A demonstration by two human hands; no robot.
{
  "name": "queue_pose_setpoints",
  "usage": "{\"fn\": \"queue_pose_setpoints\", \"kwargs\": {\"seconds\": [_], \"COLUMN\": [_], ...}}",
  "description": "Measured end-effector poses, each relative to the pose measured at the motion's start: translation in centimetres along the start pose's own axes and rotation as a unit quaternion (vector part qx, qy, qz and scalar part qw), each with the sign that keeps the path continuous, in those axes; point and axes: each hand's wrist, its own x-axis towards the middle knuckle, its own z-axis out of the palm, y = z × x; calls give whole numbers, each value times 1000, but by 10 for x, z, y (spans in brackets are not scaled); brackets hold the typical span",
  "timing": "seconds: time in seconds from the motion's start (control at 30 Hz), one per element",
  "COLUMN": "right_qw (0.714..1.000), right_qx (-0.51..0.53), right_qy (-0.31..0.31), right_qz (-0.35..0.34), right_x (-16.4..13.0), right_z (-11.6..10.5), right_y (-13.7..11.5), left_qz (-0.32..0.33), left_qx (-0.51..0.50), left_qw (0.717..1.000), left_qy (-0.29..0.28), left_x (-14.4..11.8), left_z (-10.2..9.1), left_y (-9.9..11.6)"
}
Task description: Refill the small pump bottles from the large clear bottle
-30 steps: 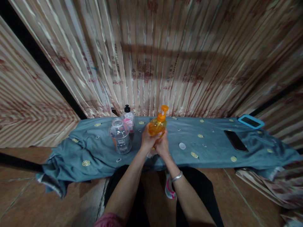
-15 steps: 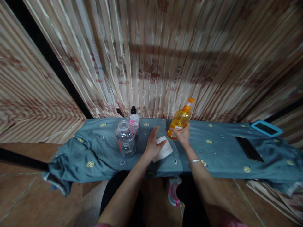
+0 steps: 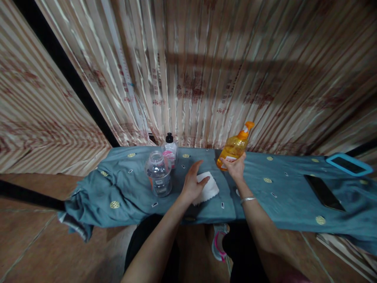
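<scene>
Closest in, two dark-clad knees (image 3: 145,243) press up to the near edge of the desk (image 3: 265,216), with a pink and grey shoe (image 3: 218,245) on the floor between them. A blue-grey cover with yellow pineapples drapes the desk and bunches up at its left end.

Near the middle of the front edge lies a small white cloth (image 3: 210,188) with a wavy border. The left hand (image 3: 194,182) is over its left side, thumb spread well away from the fingers, gripping nothing; whether it touches the cloth I cannot tell. A silver bracelet (image 3: 248,199) circles the right wrist, and a white disc (image 3: 238,192) shows partly beside it.

Slightly farther back, the right hand (image 3: 236,167) is closed around the lower part of an orange bottle (image 3: 235,150), thumb across its label. The bottle tilts, its pump top leaning right; whether its base meets the desk is unclear.

Left of the hands stands an open clear jar (image 3: 161,177), with a black-capped bottle (image 3: 170,153) just behind it. Toward the right end lies a dark phone (image 3: 324,192), and beyond it, near the back edge, a blue-framed tablet (image 3: 349,164). A striped curtain (image 3: 191,98) hangs behind the desk.
</scene>
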Motion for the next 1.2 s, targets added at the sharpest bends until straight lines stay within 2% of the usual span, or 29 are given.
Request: {"fn": "queue_pose_setpoints", "kwargs": {"seconds": [0.23,0.63,1.03,1.2], "right_qw": [1000,1000,999,999], "right_qx": [16,18,-24,-28], "right_qy": [5,-1,7,23], "right_qz": [-16,-3,35,24], "right_x": [-6,-10,2,13], "right_z": [-1,8,8,4], "right_y": [9,18,21,29], "left_qz": [1,-5,-19,-27], "left_qx": [7,-14,-22,-23], "left_qw": [1000,1000,1000,999], "left_qy": [3,1,-3,-7], "left_x": [0,-5,-17,-23], "left_z": [0,-6,-22,-30], "left_y": [-1,-3,-1,-4]}}
